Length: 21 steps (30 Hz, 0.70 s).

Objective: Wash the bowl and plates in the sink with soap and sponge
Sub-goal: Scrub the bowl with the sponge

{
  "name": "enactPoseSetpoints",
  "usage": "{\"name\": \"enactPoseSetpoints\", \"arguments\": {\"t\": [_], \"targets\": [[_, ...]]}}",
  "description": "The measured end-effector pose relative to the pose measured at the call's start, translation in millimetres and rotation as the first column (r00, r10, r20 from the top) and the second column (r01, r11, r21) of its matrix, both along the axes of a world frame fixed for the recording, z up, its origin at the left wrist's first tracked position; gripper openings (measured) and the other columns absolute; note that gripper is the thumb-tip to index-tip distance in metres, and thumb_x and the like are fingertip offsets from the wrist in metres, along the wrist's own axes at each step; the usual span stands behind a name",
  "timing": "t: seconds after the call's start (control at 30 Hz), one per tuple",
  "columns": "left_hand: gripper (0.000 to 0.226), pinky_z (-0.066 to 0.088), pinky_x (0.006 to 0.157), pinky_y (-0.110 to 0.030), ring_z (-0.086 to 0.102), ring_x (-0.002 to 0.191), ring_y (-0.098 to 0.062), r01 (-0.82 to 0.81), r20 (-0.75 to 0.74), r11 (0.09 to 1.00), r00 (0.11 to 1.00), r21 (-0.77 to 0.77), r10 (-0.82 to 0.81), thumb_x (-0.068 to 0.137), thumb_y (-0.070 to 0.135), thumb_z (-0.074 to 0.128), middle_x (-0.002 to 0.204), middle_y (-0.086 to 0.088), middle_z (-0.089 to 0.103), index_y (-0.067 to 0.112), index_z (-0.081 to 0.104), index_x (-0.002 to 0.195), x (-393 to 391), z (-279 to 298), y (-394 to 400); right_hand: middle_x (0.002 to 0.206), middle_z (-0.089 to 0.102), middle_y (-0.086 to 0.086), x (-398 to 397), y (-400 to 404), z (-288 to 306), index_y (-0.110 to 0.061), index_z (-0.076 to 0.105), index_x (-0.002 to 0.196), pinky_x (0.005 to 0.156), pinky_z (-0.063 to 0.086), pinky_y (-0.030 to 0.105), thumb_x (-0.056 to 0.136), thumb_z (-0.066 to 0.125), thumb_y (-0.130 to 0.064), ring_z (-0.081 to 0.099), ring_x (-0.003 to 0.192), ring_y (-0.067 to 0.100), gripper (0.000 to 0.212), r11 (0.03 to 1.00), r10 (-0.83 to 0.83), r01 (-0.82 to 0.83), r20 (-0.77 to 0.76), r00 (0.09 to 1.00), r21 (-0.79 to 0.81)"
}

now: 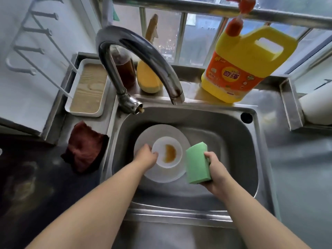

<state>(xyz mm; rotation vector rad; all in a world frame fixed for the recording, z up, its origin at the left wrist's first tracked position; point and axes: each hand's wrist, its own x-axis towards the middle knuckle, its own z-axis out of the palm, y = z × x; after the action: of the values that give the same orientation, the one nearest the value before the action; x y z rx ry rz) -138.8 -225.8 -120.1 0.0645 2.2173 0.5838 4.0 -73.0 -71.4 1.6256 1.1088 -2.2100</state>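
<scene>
Down inside the steel sink (233, 133), a small white bowl (177, 159) with an orange-brown smear sits on a larger white plate (143, 139), toward the basin's left side. From the near left edge, the left forearm stretches forward and the left hand (146, 156) reaches down to the bowl's left rim, fingers curled over it and gripping. The right forearm comes in from the near right; the right hand (214, 170) holds a green sponge (196, 163) upright above the basin, just right of the plate, thumb on its far edge and fingers wrapped behind. The two hands are apart, with the bowl between them. On the far ledge stands a yellow soap jug (246, 67) with a red pump, right of the curved faucet (143, 56). A dark red cloth (84, 147) lies on the counter left of the sink.
</scene>
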Motion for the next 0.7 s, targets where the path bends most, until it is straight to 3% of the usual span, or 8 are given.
{"name": "enactPoseSetpoints", "arguments": {"t": [0.23,0.43,0.57,0.7], "targets": [[0.01,0.049,0.073,-0.036,0.057,0.088,-0.026,0.144,-0.194,0.986,0.968,-0.087,-0.159,0.094,0.022,0.049,0.098,-0.007,0.057,0.017,0.047,0.102,-9.7,-24.4,9.9,0.084,0.063,0.01,18.4,0.8,-10.3,-0.015,0.059,0.109,0.052,0.046,0.026,0.096,0.046,-0.035,0.058,0.068,0.021,0.028,0.996,0.023,-0.027,0.041,0.999,0.083],[0.009,0.052,0.069,-0.038,0.057,0.081,-0.028,0.223,-0.247,0.972,0.94,-0.076,-0.235,0.09,0.012,0.045,0.09,-0.008,0.058,0.02,0.045,0.093,-4.7,-21.6,11.0,0.088,0.059,0.011,22.8,0.5,-4.1,-0.01,0.057,0.115,0.054,0.044,0.026,0.097,0.045,-0.034,0.056,0.07,0.021,0.033,0.991,0.055,-0.061,0.059,0.997,0.118],[0.008,0.044,0.065,-0.034,0.054,0.082,-0.028,0.244,-0.255,0.964,0.93,-0.11,-0.264,0.091,0.013,0.043,0.097,-0.011,0.059,0.018,0.044,0.097,-4.6,-18.4,2.5,0.087,0.059,0.01,21.5,1.9,2.6,-0.012,0.055,0.117,0.055,0.043,0.026,0.097,0.044,-0.034,0.056,0.071,0.02,0.032,0.988,0.066,-0.073,0.055,0.996,0.135],[0.023,0.043,0.067,-0.034,0.051,0.083,-0.027,0.238,-0.242,0.96,0.932,-0.149,-0.269,0.091,0.011,0.041,0.105,-0.015,0.058,0.009,0.046,0.114,-5.1,-14.3,-4.5,0.087,0.058,0.009,20.9,-0.3,7.3,-0.013,0.054,0.118,0.057,0.042,0.027,0.098,0.043,-0.034,0.055,0.071,0.02,0.032,0.986,0.07,-0.078,0.056,0.996,0.151]]}}
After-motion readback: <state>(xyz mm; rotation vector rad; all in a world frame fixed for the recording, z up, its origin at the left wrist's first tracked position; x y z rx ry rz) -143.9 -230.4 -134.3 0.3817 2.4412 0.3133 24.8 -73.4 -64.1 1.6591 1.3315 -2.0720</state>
